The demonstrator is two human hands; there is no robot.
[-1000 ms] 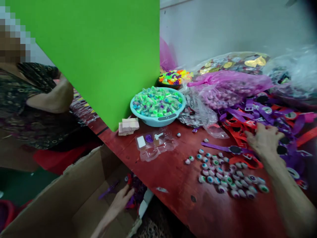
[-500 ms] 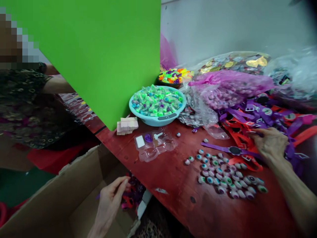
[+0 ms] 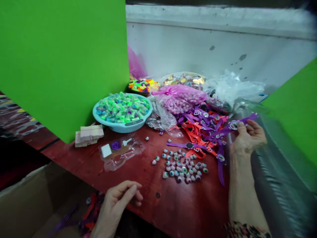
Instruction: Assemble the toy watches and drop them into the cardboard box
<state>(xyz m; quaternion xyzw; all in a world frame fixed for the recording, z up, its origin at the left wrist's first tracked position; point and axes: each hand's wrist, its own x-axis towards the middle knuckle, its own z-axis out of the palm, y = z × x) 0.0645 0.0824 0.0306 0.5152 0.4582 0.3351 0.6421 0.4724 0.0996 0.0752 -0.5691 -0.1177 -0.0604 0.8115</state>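
Note:
My right hand (image 3: pixel 249 137) pinches a purple toy watch (image 3: pixel 233 125) between thumb and fingers, its strap stretched out to both sides of the round dial. It is raised at the right end of a tangled pile of purple and red toy watches (image 3: pixel 198 132). One purple watch (image 3: pixel 189 145) lies flat in front of the pile. My left hand (image 3: pixel 121 201) hovers over the table's near edge, thumb against curled fingers, with nothing visible in it. Several eyeball toys (image 3: pixel 183 169) lie grouped on the red table (image 3: pixel 138 172) between my hands.
A blue basin (image 3: pixel 119 127) holds green-capped clear tubes. Before it lie a clear blister tray (image 3: pixel 119 163) with small parts and a stack of pale cards (image 3: pixel 89 135). A cardboard box (image 3: pixel 29 195) with more watches stands lower left. Green panels (image 3: pixel 61 59) and filled bags (image 3: pixel 183 96) surround the table.
My view has swung right. My right hand has lifted a purple watch from the pile. My left hand has moved from over the box to the table edge.

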